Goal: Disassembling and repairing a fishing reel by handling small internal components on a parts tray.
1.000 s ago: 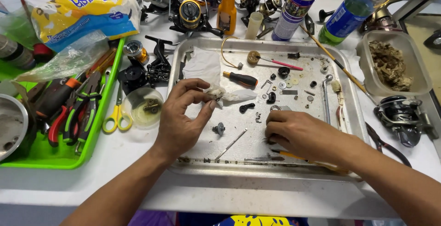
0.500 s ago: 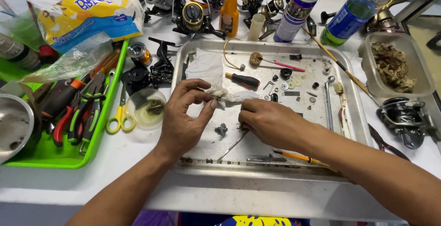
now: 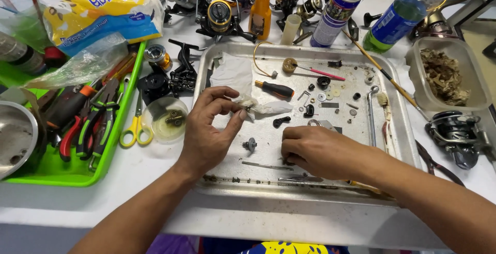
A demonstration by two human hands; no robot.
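Note:
A metal tray holds several small dark reel parts, washers and thin rods. My left hand hovers over the tray's left side and pinches a small metal part wrapped in a white tissue. My right hand rests knuckles-up on the tray's front middle, fingers curled down onto small parts; what lies under them is hidden. A little geared part sits between the two hands. A black-and-orange screwdriver lies just beyond the tissue.
A green tray of pliers sits at the left, with yellow scissors and a small clear dish beside it. Fishing reels, a spray can and bottles line the back. A plastic tub and a reel are at the right.
My right hand moved from the tray's front up toward the tissue, then came back down to the front middle. My left hand stayed put, holding the tissue-wrapped part.

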